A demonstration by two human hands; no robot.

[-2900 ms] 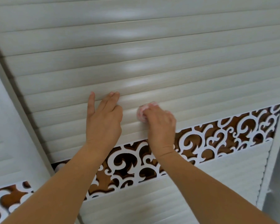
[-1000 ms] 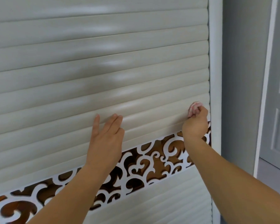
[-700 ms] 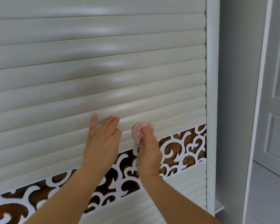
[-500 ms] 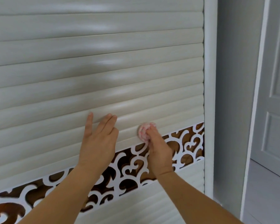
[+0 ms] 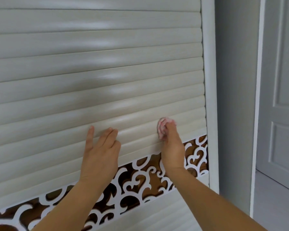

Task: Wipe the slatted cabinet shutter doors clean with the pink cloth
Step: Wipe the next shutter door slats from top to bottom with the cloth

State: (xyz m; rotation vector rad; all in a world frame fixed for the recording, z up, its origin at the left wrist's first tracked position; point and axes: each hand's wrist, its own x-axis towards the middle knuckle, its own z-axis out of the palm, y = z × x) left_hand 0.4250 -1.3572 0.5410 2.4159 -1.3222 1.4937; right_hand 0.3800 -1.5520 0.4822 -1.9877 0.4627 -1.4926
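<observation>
Two hands are working here: the left hand [image 5: 99, 154] is lying flat and open on the slats [image 5: 93, 90], while the right hand [image 5: 171, 144] is pinching a balled-up pink cloth [image 5: 162, 126] against them. Slats are running sideways, so I'm guessing the swipe is heading right toward the frame [image 5: 208, 90], which is near.

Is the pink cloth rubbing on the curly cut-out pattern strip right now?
No, the pink cloth, bunched in the right hand, presses on a plain slat above the scrollwork strip.
</observation>
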